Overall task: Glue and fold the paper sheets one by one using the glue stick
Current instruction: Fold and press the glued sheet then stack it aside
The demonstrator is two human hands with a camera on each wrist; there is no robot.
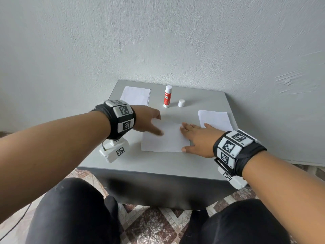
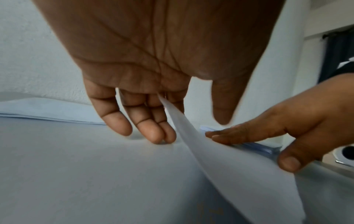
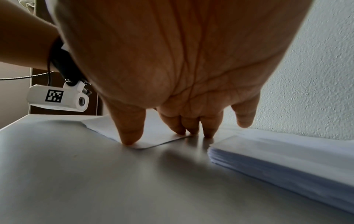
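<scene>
Head view shows my left hand [image 1: 147, 120] lifting one edge of the sheet [image 1: 165, 140] at the table's [image 1: 158, 162] middle. My right hand [image 1: 195, 138] presses it flat. The glue stick [image 1: 167, 96] stands uncapped by the back edge. More sheets [image 1: 214, 119] wait at the right edge.

The surface [image 1: 158, 166] was seen to be smooth and matt grey, with a faint sheen below the right hand's fingers [image 3: 132, 136]. The sheet [image 1: 167, 140] lifted between the left hand's fingers [image 2: 153, 131] was thin, matt white paper, as was the stack [image 3: 287, 159] beside the right fingers. Beyond the fingers, a glue stick [image 1: 167, 97] and its cap [image 1: 181, 103] looked like smooth plastic. The wall [image 1: 158, 41] was roughly textured.
</scene>
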